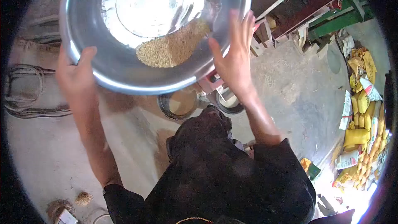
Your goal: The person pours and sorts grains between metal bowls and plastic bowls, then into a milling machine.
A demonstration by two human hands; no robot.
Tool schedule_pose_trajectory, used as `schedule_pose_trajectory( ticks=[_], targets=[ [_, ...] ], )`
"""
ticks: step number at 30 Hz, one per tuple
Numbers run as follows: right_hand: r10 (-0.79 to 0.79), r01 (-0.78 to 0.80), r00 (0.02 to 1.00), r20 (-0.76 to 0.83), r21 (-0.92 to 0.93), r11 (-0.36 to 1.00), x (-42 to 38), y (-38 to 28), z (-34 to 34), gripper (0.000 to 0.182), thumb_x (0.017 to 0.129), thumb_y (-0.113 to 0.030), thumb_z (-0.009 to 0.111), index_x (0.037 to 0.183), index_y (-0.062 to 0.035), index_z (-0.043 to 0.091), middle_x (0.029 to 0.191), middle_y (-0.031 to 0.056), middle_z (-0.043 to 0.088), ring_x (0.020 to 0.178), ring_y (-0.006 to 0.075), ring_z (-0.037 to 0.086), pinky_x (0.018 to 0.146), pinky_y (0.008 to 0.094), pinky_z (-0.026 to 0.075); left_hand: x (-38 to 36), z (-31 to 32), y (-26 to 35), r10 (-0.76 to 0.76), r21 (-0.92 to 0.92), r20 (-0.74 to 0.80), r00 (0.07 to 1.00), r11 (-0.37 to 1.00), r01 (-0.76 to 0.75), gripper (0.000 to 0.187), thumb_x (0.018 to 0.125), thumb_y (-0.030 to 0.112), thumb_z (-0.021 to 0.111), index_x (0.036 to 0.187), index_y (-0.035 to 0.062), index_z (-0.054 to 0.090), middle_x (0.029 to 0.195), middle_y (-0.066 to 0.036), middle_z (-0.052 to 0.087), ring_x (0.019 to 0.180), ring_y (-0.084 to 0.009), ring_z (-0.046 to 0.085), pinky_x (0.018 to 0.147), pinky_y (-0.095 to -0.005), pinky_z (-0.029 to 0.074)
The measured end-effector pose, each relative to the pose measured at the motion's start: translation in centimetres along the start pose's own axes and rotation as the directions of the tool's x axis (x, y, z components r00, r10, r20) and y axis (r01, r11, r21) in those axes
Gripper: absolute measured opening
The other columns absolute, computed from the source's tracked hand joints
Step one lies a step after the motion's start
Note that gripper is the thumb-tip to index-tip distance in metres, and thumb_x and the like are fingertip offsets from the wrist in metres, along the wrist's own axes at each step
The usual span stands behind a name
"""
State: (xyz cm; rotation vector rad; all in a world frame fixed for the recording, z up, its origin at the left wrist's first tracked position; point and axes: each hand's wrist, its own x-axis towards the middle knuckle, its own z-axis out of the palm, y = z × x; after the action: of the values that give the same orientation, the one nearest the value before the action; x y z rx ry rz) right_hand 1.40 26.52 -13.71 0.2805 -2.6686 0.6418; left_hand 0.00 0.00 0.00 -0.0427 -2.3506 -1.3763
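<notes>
A wide, shiny metal basin [145,84] is raised in front of me and tilted, with a heap of pale brown grain [170,49] gathered along its near right inner side. My left hand [76,72] grips the left rim, its thumb over the edge and its other fingers hidden behind. On the right rim, my right hand [234,56] has its thumb over the inside and its fingers stretched up along the outer side. Both hands hold the basin between them. Bright glare covers the basin's bottom.
Below the basin, a dark-rimmed round container [178,103] and a smaller one [230,101] stand on the concrete floor [298,95]. Yellow sacks [356,137] are piled at right. A dark red and green structure [315,4] is at upper right, and coiled cable [27,87] at left.
</notes>
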Motion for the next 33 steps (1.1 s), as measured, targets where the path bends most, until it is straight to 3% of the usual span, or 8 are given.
schedule_pose_trajectory(
  ticks=[3, 5, 7, 9, 16, 26, 31, 33],
  targets=[
    [0.541, -0.349, 0.841, -0.010, 0.755, 0.556, -1.2, 1.0, 3.8, 0.079, 0.092, -0.034, 0.050, 0.141, 0.0050, 0.000, 0.145, 0.0272, 0.016, 0.136, 0.0331, 0.016, 0.108, 0.0442, 0.020, 0.5, 2.3, 1.2, -0.002, 0.102, -0.043, 0.999, 0.995, 0.007, 0.036, 0.079, -0.001, 0.055, 0.115, -0.0039, 0.054, 0.102, -0.012, 0.061, 0.091, -0.0168, 0.056, 0.084, -0.0266, 0.041],
    [0.530, -0.431, 0.623, 0.575, 0.818, -0.380, -0.3, -0.4, 4.9, 0.069, 0.095, -0.039, 0.042, 0.142, 0.0013, 0.010, 0.143, 0.0221, 0.024, 0.134, 0.0302, 0.023, 0.107, 0.0458, 0.019, 1.7, 2.5, 1.9, 0.168, 0.239, 0.015, 0.986, 0.957, -0.167, 0.034, 0.080, -0.004, 0.053, 0.113, -0.0072, 0.053, 0.101, -0.012, 0.061, 0.090, -0.0160, 0.055, 0.084, -0.0266, 0.041],
    [0.549, -0.386, 0.710, 0.441, 0.896, -0.220, 3.0, 4.0, 8.2, 0.060, 0.096, -0.042, 0.034, 0.139, -0.0026, 0.022, 0.140, 0.0152, 0.032, 0.132, 0.0273, 0.027, 0.107, 0.0457, 0.019, 1.2, 5.5, 1.3, 0.250, 0.147, -0.097, 0.963, 0.961, -0.234, 0.034, 0.080, -0.006, 0.051, 0.114, -0.0081, 0.051, 0.102, -0.012, 0.060, 0.090, -0.0155, 0.055, 0.083, -0.0261, 0.042],
    [0.380, -0.276, 0.774, 0.506, 0.810, -0.517, 3.9, 3.6, 9.6, 0.054, 0.097, -0.044, 0.030, 0.135, -0.0057, 0.030, 0.136, 0.0099, 0.037, 0.131, 0.0265, 0.027, 0.107, 0.0468, 0.017, 0.7, 5.9, 1.8, 0.272, 0.166, -0.107, 0.956, 0.953, -0.253, 0.036, 0.081, -0.007, 0.049, 0.116, -0.0070, 0.051, 0.104, -0.013, 0.060, 0.092, -0.0158, 0.056, 0.083, -0.0257, 0.043],
    [0.323, -0.253, 0.787, 0.525, 0.752, -0.608, 7.8, 3.4, 13.0, 0.073, 0.093, -0.056, 0.019, 0.143, -0.0043, 0.008, 0.151, 0.0101, 0.007, 0.139, 0.0273, 0.007, 0.110, 0.0471, 0.006, -0.6, 7.0, 3.0, 0.332, 0.278, -0.088, 0.939, 0.914, -0.297, 0.040, 0.080, -0.008, 0.048, 0.121, -0.0065, 0.050, 0.115, -0.017, 0.059, 0.101, -0.0164, 0.056, 0.087, -0.0275, 0.043],
    [0.278, -0.309, 0.757, 0.592, 0.698, -0.646, 11.1, 3.3, 12.3, 0.074, 0.091, -0.059, 0.020, 0.144, -0.0076, 0.012, 0.150, 0.0125, 0.010, 0.139, 0.0275, 0.005, 0.108, 0.0517, 0.000, 0.2, 9.1, 3.2, 0.582, 0.416, -0.071, 0.810, 0.755, -0.507, 0.050, 0.072, -0.011, 0.045, 0.122, -0.0056, 0.051, 0.121, -0.019, 0.055, 0.115, -0.0303, 0.052, 0.094, -0.0344, 0.044],
    [0.378, -0.359, 0.750, 0.543, 0.814, -0.457, 14.2, 5.4, 12.5, 0.071, 0.090, -0.062, 0.027, 0.135, -0.0081, 0.029, 0.132, 0.0105, 0.039, 0.114, 0.0250, 0.044, 0.093, 0.0463, 0.038, 0.6, 10.2, 3.1, 0.662, 0.456, -0.090, 0.744, 0.692, -0.560, 0.046, 0.071, -0.013, 0.046, 0.117, -0.0085, 0.053, 0.115, -0.021, 0.058, 0.113, -0.0339, 0.053, 0.095, -0.0393, 0.043],
    [0.419, -0.345, 0.789, 0.449, 0.888, -0.303, 15.7, 6.8, 12.7, 0.068, 0.090, -0.060, 0.029, 0.135, -0.0080, 0.031, 0.131, 0.0104, 0.040, 0.114, 0.0247, 0.045, 0.092, 0.0457, 0.039, 1.1, 10.3, 2.4, 0.782, 0.443, -0.088, 0.617, 0.585, -0.679, 0.039, 0.075, -0.011, 0.048, 0.113, -0.0087, 0.055, 0.112, -0.022, 0.059, 0.110, -0.0342, 0.055, 0.094, -0.0436, 0.044]
  ],
)
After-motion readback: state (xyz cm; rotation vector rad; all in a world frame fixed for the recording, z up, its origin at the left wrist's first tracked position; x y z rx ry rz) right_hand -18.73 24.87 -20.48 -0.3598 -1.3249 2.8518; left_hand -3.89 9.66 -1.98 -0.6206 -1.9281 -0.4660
